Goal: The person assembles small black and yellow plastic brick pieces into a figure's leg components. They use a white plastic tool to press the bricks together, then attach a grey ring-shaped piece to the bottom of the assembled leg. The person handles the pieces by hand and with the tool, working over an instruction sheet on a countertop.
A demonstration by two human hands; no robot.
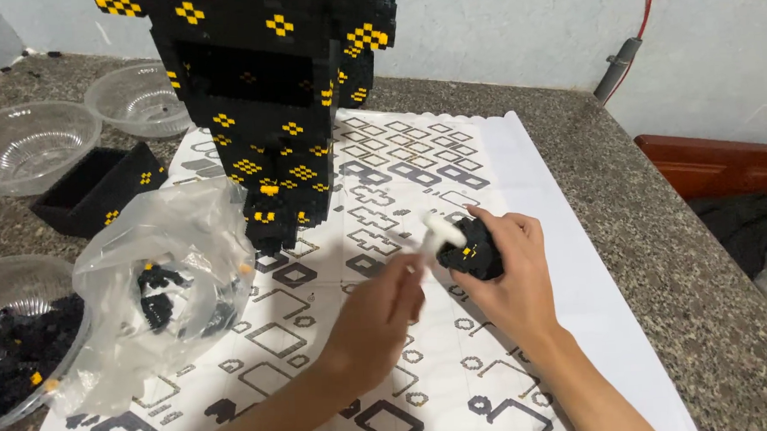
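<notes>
A crumpled clear plastic bag [158, 290] of black bricks lies on the white printed sheet [484, 151]

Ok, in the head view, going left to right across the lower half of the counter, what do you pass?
Clear bowl of black bricks → clear plastic bag of bricks → left hand holding a white tool → right hand gripping a small black brick assembly → bare granite counter.

A home hobby corner: speckled stone tabletop [661, 255] against a plain painted wall [513, 29], with glass bowls [27, 145] of tiny bricks and a printed building sheet [450, 152].
</notes>
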